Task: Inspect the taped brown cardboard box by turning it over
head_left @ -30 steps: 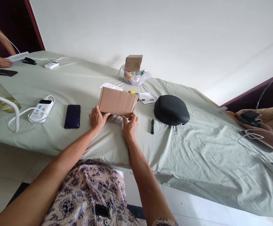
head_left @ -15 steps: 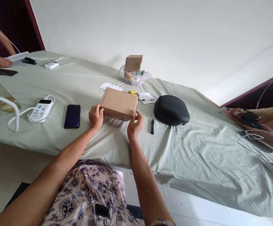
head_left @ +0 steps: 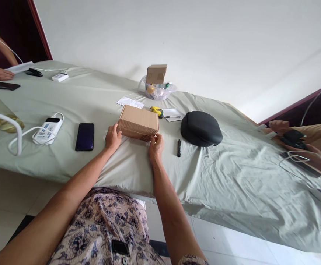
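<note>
Our left hand (head_left: 112,138) and right hand (head_left: 156,146), apart, grip a brown, rectangular cardboard box (head_left: 138,120) between them; light, even pressure should keep it uncrushed.

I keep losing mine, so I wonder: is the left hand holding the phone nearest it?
No, the phone lies flat on the cloth, and the left hand touches the cardboard box.
</note>
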`<state>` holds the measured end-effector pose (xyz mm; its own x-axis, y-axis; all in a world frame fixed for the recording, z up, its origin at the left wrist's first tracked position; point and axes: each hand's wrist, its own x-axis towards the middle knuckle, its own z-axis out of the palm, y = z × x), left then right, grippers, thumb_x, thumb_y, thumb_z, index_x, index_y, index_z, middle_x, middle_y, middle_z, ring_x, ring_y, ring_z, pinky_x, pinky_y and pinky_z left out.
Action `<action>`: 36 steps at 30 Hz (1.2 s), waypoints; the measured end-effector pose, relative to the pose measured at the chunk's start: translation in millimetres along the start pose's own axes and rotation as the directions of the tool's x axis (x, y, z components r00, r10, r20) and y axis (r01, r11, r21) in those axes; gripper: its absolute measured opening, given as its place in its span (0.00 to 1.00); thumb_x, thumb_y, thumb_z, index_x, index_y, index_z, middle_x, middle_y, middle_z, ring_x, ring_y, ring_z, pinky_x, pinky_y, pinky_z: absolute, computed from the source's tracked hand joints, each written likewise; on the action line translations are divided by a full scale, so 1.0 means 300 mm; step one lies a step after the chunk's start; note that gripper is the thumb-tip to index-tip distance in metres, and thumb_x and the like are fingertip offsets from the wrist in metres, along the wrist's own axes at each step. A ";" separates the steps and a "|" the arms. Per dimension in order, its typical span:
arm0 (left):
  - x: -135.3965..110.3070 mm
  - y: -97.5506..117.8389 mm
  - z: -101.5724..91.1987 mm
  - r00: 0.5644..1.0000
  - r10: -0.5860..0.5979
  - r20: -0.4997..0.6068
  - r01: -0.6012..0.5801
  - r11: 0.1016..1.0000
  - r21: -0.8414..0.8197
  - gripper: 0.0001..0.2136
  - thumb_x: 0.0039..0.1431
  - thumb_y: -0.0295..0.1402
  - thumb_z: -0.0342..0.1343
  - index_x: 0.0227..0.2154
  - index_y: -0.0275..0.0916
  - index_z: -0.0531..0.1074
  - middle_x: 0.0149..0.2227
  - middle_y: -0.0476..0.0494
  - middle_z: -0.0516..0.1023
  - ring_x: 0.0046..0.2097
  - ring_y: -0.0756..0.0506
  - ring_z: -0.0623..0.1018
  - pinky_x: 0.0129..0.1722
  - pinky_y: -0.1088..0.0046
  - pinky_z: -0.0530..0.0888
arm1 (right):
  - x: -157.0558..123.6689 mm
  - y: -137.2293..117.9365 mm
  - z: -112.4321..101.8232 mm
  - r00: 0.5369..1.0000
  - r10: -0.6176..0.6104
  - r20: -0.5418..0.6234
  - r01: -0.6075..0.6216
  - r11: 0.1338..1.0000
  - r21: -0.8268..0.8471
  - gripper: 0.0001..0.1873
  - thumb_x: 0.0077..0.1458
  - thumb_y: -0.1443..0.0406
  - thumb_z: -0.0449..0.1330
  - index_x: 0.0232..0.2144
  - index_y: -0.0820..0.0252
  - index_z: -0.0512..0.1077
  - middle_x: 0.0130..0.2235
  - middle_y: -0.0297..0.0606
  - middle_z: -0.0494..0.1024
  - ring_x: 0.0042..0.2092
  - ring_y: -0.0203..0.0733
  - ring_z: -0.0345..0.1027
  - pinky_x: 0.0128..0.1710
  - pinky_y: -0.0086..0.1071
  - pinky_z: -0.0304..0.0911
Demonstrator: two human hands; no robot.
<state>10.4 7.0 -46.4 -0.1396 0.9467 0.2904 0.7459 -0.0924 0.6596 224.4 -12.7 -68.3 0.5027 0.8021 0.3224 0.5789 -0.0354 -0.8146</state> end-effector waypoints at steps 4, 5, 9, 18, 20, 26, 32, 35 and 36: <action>-0.006 0.010 -0.019 0.998 -0.024 0.066 0.012 0.986 0.165 0.18 0.65 0.30 0.51 0.57 0.36 0.67 0.53 0.31 0.76 0.58 0.35 0.75 0.57 0.56 0.71 | -0.010 -0.011 -0.014 0.999 0.029 0.032 -0.024 0.988 -0.153 0.15 0.63 0.59 0.51 0.47 0.58 0.72 0.43 0.43 0.80 0.50 0.50 0.70 0.54 0.43 0.57; -0.009 0.013 -0.022 0.996 -0.031 0.083 0.012 0.976 0.217 0.17 0.65 0.31 0.52 0.55 0.35 0.69 0.52 0.30 0.77 0.58 0.33 0.75 0.57 0.54 0.70 | -0.012 -0.017 -0.018 0.997 0.050 0.057 -0.038 0.978 -0.204 0.15 0.64 0.59 0.50 0.47 0.58 0.72 0.43 0.44 0.80 0.50 0.51 0.70 0.55 0.44 0.56; -0.018 0.020 -0.024 0.993 -0.023 0.114 -0.015 0.947 0.322 0.16 0.64 0.34 0.54 0.52 0.34 0.69 0.50 0.27 0.78 0.57 0.30 0.74 0.57 0.51 0.68 | -0.023 -0.044 -0.027 0.982 0.101 0.160 -0.040 0.937 -0.347 0.18 0.68 0.55 0.48 0.48 0.59 0.72 0.44 0.47 0.81 0.52 0.55 0.71 0.55 0.47 0.56; -0.013 0.000 0.017 0.997 0.080 -0.012 -0.076 0.982 0.175 0.25 0.57 0.40 0.65 0.51 0.30 0.66 0.53 0.24 0.76 0.58 0.29 0.75 0.56 0.54 0.71 | -0.040 -0.043 -0.009 0.997 -0.017 0.080 0.039 0.959 -0.281 0.30 0.54 0.49 0.65 0.51 0.60 0.66 0.49 0.49 0.79 0.54 0.56 0.70 0.55 0.47 0.58; -0.015 -0.001 0.030 0.995 0.088 -0.052 -0.082 0.990 0.111 0.30 0.53 0.41 0.69 0.52 0.29 0.65 0.53 0.22 0.75 0.57 0.29 0.76 0.56 0.54 0.72 | -0.038 -0.030 0.001 0.999 -0.045 0.027 0.050 0.968 -0.244 0.38 0.50 0.46 0.67 0.55 0.60 0.64 0.51 0.52 0.78 0.54 0.58 0.69 0.55 0.49 0.59; -0.015 -0.025 0.073 0.987 0.115 -0.109 -0.112 0.993 0.034 0.41 0.47 0.44 0.73 0.57 0.27 0.61 0.55 0.18 0.74 0.55 0.26 0.78 0.53 0.52 0.75 | -0.039 -0.005 0.025 0.992 -0.126 -0.026 0.116 0.967 -0.227 0.52 0.46 0.42 0.68 0.64 0.63 0.57 0.54 0.58 0.75 0.56 0.61 0.68 0.57 0.52 0.59; -0.012 -0.049 0.094 0.973 0.139 -0.185 -0.141 0.990 0.001 0.38 0.50 0.44 0.71 0.57 0.30 0.62 0.53 0.21 0.77 0.54 0.27 0.78 0.54 0.50 0.73 | -0.049 -0.014 0.030 0.990 -0.137 -0.023 0.129 0.968 -0.217 0.52 0.48 0.45 0.67 0.66 0.64 0.54 0.56 0.57 0.73 0.57 0.62 0.68 0.58 0.54 0.59; -0.024 -0.030 0.095 0.975 0.131 -0.179 -0.130 0.991 0.017 0.41 0.48 0.45 0.72 0.59 0.28 0.61 0.55 0.19 0.75 0.56 0.26 0.77 0.56 0.49 0.72 | -0.060 -0.035 0.038 0.993 -0.108 -0.042 0.095 0.965 -0.243 0.58 0.45 0.44 0.70 0.68 0.67 0.51 0.55 0.60 0.73 0.58 0.64 0.67 0.58 0.55 0.59; -0.029 -0.020 0.094 0.976 0.126 -0.178 -0.124 0.992 0.021 0.42 0.48 0.46 0.72 0.59 0.27 0.60 0.56 0.18 0.74 0.57 0.26 0.76 0.56 0.49 0.72 | -0.064 -0.043 0.041 0.994 -0.097 -0.051 0.081 0.964 -0.254 0.61 0.43 0.44 0.71 0.68 0.68 0.50 0.55 0.61 0.72 0.58 0.66 0.66 0.58 0.55 0.59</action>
<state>25.5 8.1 -72.5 -0.1583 0.8575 0.4895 0.7711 -0.2023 0.6037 199.4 -20.3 -69.8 0.4763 0.7705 0.4236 0.7617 -0.1208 -0.6366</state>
